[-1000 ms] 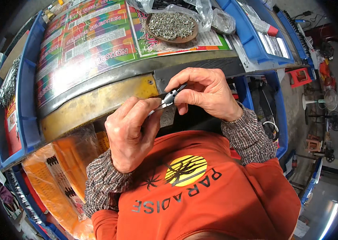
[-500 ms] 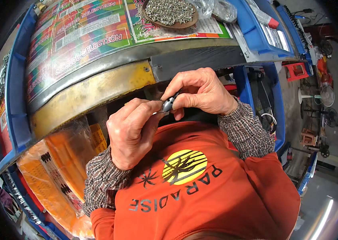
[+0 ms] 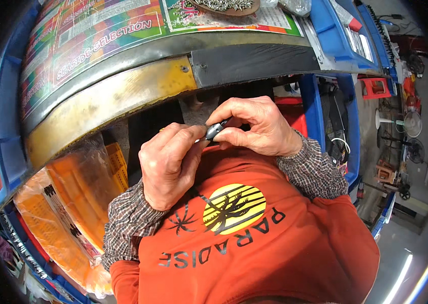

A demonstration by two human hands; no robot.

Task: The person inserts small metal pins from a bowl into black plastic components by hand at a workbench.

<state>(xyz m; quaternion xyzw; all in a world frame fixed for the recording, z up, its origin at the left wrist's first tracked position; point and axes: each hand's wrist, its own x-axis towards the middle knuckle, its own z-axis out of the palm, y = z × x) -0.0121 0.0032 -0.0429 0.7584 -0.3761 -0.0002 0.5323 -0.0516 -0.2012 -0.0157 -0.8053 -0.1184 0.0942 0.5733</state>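
My left hand (image 3: 167, 163) and right hand (image 3: 264, 126) are both pinched on a small, dark grey, rounded piece (image 3: 214, 131), perhaps metal, its ends partly hidden. It is held between them, off the metal-rimmed desk (image 3: 140, 57), near my orange-red sweatshirt (image 3: 300, 238).

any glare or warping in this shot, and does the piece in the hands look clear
Head view: table edge bowed by the fisheye, picture rim black; head view: pale sheen on the yellowish metal strip, bright streaks at lower right; head view: the dark piece between the left grip and the right grip has a readable outline, but is partly covered, fine detail too small to tell.
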